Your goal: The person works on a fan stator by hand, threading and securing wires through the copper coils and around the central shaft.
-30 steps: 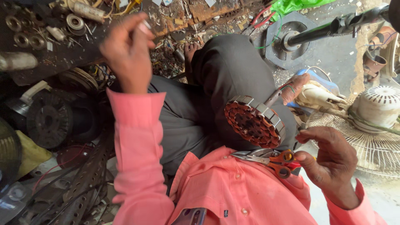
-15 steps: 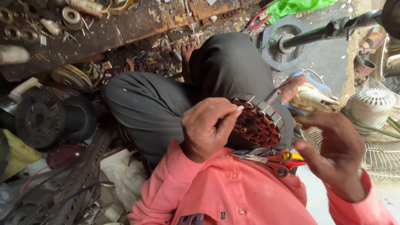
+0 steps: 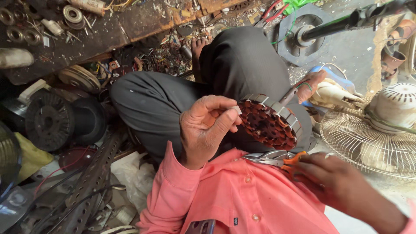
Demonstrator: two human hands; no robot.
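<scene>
Left hand point(image 3: 203, 130) pinches the near-left rim of the round copper-wound motor stator point(image 3: 268, 123), which rests on the lap, its face tilted toward the camera. Right hand point(image 3: 342, 186) grips orange-handled steel pliers point(image 3: 277, 159), jaws pointing left (handles mostly hidden). White fan cage point(image 3: 368, 143) lies right; cluttered rusty wooden bench point(image 3: 108, 30) beyond.

Workshop floor seen from above. A rusty, scarred wooden counter point(image 3: 130, 26) is running along the top edge, carrying bearings point(image 3: 71, 13) and scattered scrap. Below the counter, a dark ribbed pulley wheel point(image 3: 50, 121) is lying among wire clippings. Right of the counter, a grey concrete floor point(image 3: 346, 52) is catching daylight, and a white fan guard point(image 3: 368, 143) with its motor housing point(image 3: 396, 108) is resting on it.
</scene>
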